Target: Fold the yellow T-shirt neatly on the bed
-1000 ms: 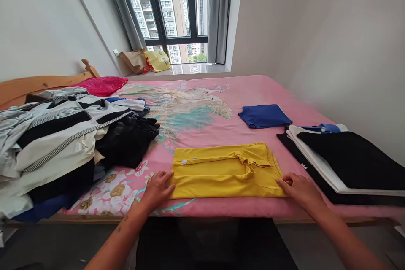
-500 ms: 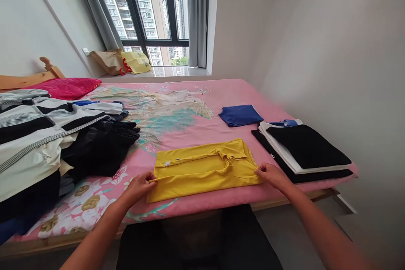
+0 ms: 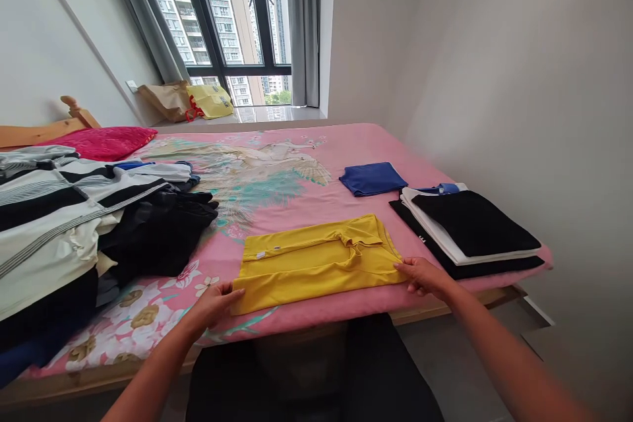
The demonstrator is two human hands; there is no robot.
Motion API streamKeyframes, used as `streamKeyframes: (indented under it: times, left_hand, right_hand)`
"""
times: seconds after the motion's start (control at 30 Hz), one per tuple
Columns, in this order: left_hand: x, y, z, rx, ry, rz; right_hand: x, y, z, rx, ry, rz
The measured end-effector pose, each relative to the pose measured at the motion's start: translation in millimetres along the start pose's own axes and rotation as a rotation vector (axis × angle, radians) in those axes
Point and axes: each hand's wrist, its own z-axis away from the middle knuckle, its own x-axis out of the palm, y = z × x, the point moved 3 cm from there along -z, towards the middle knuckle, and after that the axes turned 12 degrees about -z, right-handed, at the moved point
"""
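A yellow T-shirt, folded into a long strip with its collar to the right, lies near the bed's front edge. My left hand is closed on its near left corner, the thumb over the cloth and some fingers hidden. At the opposite end, my right hand has its fingertips on the right edge, the other fingers curled beneath. Right of it sits a stack of folded clothes, black and white. Behind the T-shirt lies a folded blue garment.
A heap of loose clothes covers the bed's left side, beside a red pillow. Pink floral bedding spreads under everything. Paper and yellow bags rest on the windowsill. A wall borders the right side.
The near flap of the T-shirt now lies flatter at its left end. My left hand has shifted slightly down and left; my right fingers have moved slightly at the right edge.
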Motion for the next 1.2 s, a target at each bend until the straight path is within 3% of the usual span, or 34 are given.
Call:
streamKeyframes:
  times: [0.07, 0.2, 0.47, 0.6, 0.7, 0.8, 0.9, 0.97, 1.03, 1.1, 1.2]
  left_hand:
    - [5.1, -5, 2, -0.059, -0.035, 0.019]
    - [6.4, -7, 5, -0.030, -0.006, 0.038]
    - [11.6, -16, 0, -0.056, 0.022, 0.031]
    - [14.4, -15, -2, 0.034, 0.103, -0.004]
    - [10.1, -14, 0, 0.061, 0.195, -0.166]
    - [4.1, -15, 7, 0.048, 0.305, -0.389]
    - [4.8, -7, 19, 0.100, 0.530, -0.550]
    - [17.5, 10, 29, 0.251, 0.669, -0.578]
    - [45.0, 41, 39, 0.498, 0.664, -0.566]
    - [85.6, 82, 49, 0.787, 0.486, -0.585]
    - [153.3, 146, 59, 1.137, 0.107, -0.693]
  right_hand:
    - [0, 4, -1, 0.006, 0.022, -0.052]
    - [2, 3, 1, -0.033, 0.084, -0.115]
    - [0, 1, 11, -0.070, 0.135, 0.035]
    - [0, 7, 4, -0.083, 0.178, 0.110]
    - [0, 8, 1, -0.104, 0.232, 0.188]
    - [-4, 0, 10, -0.294, 0.388, 0.391]
    - [-2, -12, 30, -0.554, 0.567, 0.599]
    - [7, -17, 39, -0.690, 0.560, 0.622]
    - [22, -20, 43, -0.825, 0.483, 0.609]
    - [37, -22, 41, -0.932, 0.397, 0.580]
    - [54, -22, 32, -0.991, 0.332, 0.517]
